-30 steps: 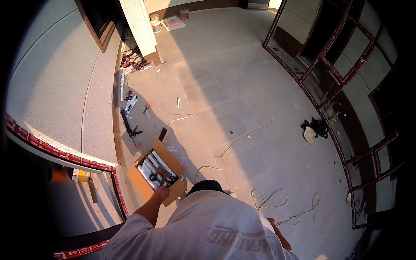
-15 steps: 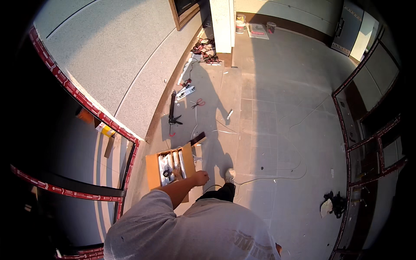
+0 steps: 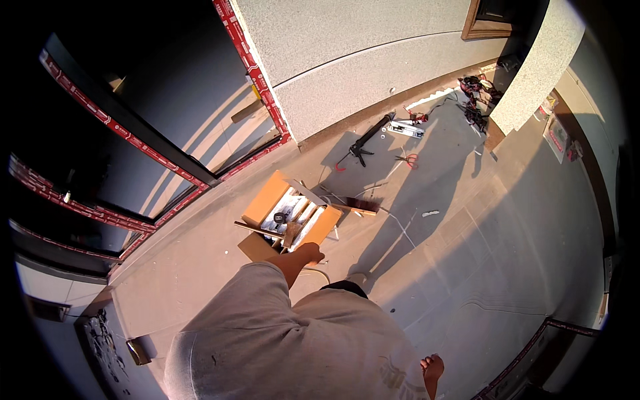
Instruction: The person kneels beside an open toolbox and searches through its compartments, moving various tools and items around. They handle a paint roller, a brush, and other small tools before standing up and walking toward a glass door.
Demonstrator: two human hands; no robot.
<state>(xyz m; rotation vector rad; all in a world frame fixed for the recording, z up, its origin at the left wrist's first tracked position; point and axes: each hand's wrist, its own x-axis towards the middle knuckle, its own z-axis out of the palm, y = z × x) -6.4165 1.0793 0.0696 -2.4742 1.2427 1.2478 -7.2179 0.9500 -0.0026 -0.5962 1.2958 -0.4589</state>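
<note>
My left hand point(image 3: 308, 254) grips the near edge of the open cardboard box point(image 3: 288, 217) on the floor point(image 3: 467, 267), fingers curled around it. My right hand point(image 3: 432, 368) hangs near my side; I cannot tell its fingers.

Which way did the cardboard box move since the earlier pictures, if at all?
No. The cardboard box still lies beside the dark strip, near the black caulking gun; only the view turned.

Head view: single fisheye, worn high, facing steeply down over the person's shoulders; cardboard box point(image 3: 288, 217) near centre, wall point(image 3: 373, 60) toward 12 o'clock
</note>
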